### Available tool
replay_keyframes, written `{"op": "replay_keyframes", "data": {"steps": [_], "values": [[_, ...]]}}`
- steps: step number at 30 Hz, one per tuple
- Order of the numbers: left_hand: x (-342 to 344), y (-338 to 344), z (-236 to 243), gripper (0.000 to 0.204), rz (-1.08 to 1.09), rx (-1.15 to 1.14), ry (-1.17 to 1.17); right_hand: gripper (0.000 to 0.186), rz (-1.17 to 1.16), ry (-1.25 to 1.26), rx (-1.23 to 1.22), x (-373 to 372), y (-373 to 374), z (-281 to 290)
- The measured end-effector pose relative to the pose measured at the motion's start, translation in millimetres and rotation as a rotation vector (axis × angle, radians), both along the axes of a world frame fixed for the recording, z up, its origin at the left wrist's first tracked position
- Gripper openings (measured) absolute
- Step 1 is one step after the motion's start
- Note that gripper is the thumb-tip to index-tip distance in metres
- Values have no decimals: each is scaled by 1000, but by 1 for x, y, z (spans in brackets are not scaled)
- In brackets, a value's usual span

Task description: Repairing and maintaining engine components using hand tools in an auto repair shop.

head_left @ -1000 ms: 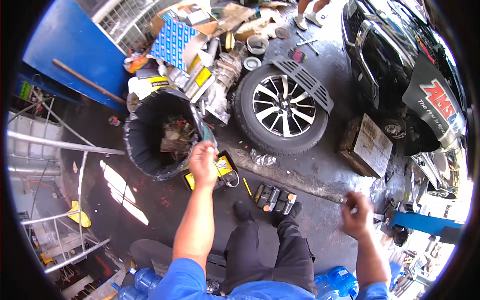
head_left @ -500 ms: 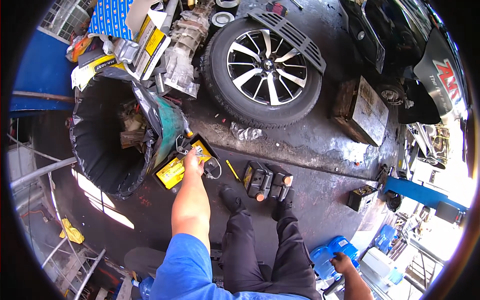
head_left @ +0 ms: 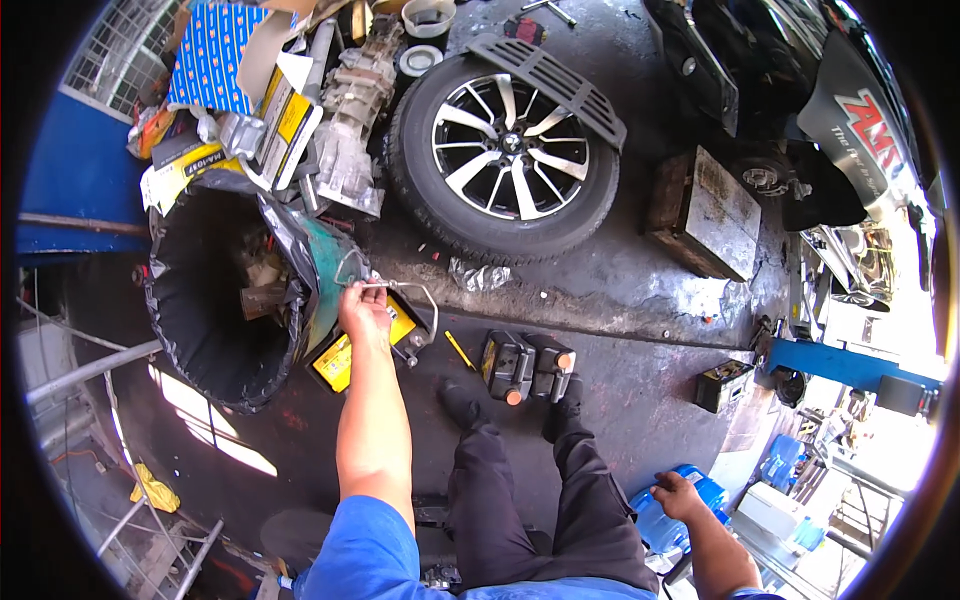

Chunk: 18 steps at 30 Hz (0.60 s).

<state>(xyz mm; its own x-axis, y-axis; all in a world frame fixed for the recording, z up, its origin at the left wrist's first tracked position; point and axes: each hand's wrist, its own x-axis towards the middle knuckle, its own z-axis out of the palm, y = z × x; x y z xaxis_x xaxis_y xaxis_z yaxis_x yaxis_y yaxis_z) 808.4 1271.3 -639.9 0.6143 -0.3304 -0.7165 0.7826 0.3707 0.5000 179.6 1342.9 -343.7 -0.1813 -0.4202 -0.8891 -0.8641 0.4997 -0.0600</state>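
Note:
My left hand is closed on a bent metal tube, lifted over a yellow-and-black box beside the lined trash bin. Its forearm stretches up from the lower edge. My right hand hangs low at the right, fingers loosely curled but apart, holding nothing I can see, over blue water jugs. By my feet are two black containers with orange caps and a thin yellow strip.
A wheel with a slotted plate on it lies ahead. Boxes and a metal casing are heaped left of it. A wooden box, a dark car and a blue beam stand right; metal railings run along the left.
My left hand reached down to the yellow box, took hold of the metal tube and raised it slightly. My right hand dropped to a lower position at my side.

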Motion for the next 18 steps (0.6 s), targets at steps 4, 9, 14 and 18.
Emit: {"op": "replay_keyframes", "data": {"steps": [4, 9, 14, 18], "values": [[-42, 1, 53, 14, -78, -134, 37, 51, -27, -47, 1, 1, -7, 8], [-130, -3, 146, 13, -175, -109, -48, 52, 23, -161, -112, -2, -26, 27], [-266, -10, 255, 19, -721, -175, -55, 52, -84, -323, -236, -9, -70, 61], [-396, -32, 302, 24, -1102, -249, -18, 54, -620, -783, -42, -51, -124, 76]]}}
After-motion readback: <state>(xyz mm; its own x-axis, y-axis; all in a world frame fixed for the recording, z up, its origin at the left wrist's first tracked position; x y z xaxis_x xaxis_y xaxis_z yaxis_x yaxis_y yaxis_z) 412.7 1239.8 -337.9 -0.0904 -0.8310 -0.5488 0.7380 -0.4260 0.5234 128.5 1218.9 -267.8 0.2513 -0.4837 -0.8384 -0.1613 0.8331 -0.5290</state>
